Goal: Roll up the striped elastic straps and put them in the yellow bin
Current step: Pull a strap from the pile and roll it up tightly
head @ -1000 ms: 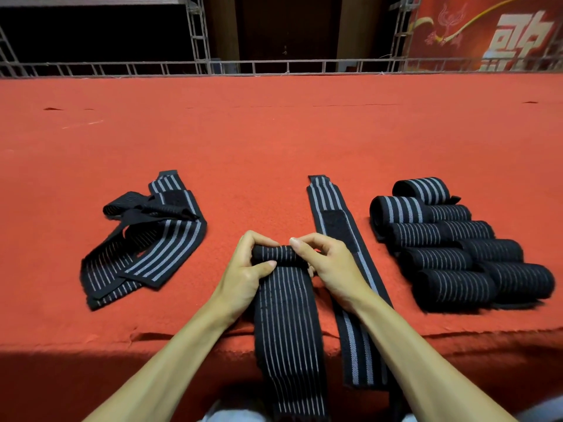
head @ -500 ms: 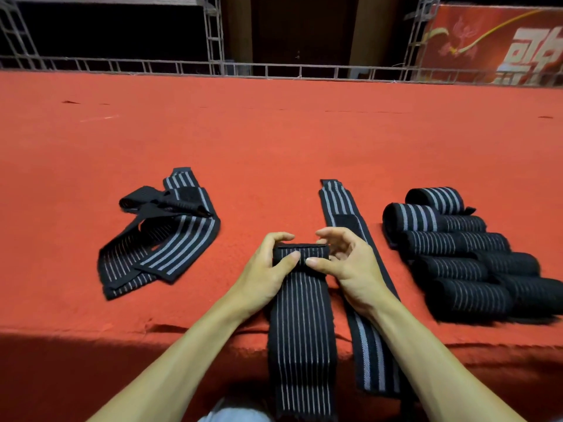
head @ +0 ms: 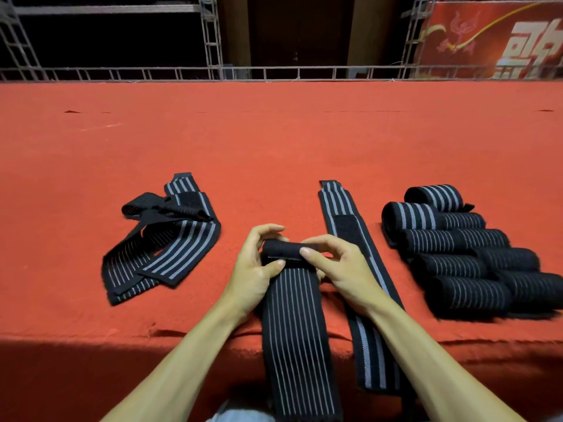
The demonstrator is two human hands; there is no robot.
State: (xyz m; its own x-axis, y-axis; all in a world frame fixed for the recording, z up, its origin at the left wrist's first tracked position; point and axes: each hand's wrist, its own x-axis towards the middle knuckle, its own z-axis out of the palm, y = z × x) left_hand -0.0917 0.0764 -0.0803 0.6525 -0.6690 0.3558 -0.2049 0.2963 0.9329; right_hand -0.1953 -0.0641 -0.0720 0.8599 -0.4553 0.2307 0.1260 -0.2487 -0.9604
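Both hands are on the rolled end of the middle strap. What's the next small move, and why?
Probably roll it one more turn toward the body, tightly. The left hand and right hand pinch only a thin roll at the far end, while most of the strap lies flat and unrolled, hanging over the table edge.

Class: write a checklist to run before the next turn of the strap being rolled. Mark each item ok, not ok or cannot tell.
1. Left hand and right hand grip the rolled end: ok.
2. Unrolled tail lies straight and flat: ok.
3. Rolled end clear of the flat strap beside it: cannot tell, the right hand hides the gap.
4. Finished rolls out of the way: ok.
5. Yellow bin in sight: not ok.
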